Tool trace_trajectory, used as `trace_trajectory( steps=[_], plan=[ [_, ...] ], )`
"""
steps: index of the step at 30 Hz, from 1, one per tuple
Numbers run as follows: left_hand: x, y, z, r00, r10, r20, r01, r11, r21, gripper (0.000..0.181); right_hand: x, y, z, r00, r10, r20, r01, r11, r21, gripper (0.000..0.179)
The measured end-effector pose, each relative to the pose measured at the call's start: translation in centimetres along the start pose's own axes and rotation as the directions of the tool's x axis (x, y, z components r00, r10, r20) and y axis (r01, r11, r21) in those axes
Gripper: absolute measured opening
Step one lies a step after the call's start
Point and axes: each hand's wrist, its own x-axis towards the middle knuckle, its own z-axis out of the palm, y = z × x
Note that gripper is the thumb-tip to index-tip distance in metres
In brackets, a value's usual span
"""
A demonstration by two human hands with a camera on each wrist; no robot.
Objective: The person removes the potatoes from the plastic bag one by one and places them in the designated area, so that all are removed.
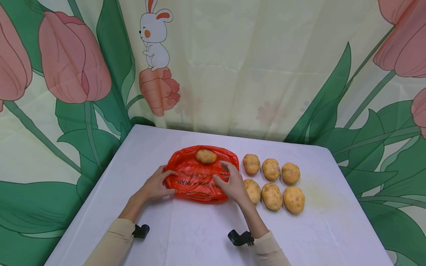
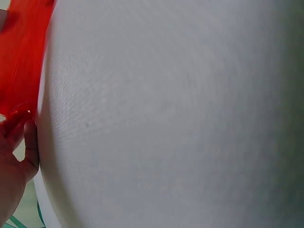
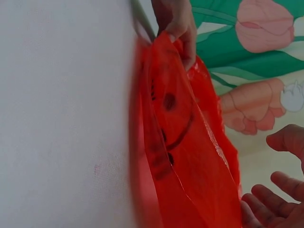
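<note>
A red plastic bag (image 1: 196, 188) with dark printing lies spread on the white table. One potato (image 1: 206, 156) rests at its far side; whether it lies on the film or inside cannot be told. At the bag's left edge, my left hand (image 1: 159, 184) holds the film, with the thumb on the near side; the right wrist view shows these fingers (image 3: 189, 50) curled at the bag's corner. Over the right part of the bag, my right hand (image 1: 233, 184) has its fingers spread and apart. Nothing is seen between them.
To the right of the bag stand two rows of potatoes (image 1: 271, 197), three in each; the near-left potato (image 1: 252, 191) is partly behind my right hand. Behind the white table (image 1: 199, 236) hangs a curtain (image 1: 233, 74) printed with tulips and a rabbit.
</note>
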Motion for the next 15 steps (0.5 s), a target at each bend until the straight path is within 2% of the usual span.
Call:
trace_trajectory(
  steps=[10, 15],
  plan=[
    [-0.1, 0.0, -0.2, 1.0, 0.015, -0.005, -0.015, 1.0, 0.003, 0.061, 2.0, 0.4, 0.6, 0.999, 0.033, 0.012, -0.033, 0.998, -0.05, 0.059],
    [-0.2, 0.1, -0.2, 1.0, 0.019, -0.005, -0.019, 1.0, 0.007, 0.062, 2.8, 0.5, 0.9, 0.999, 0.022, 0.026, -0.02, 0.996, -0.083, 0.059]
  ],
)
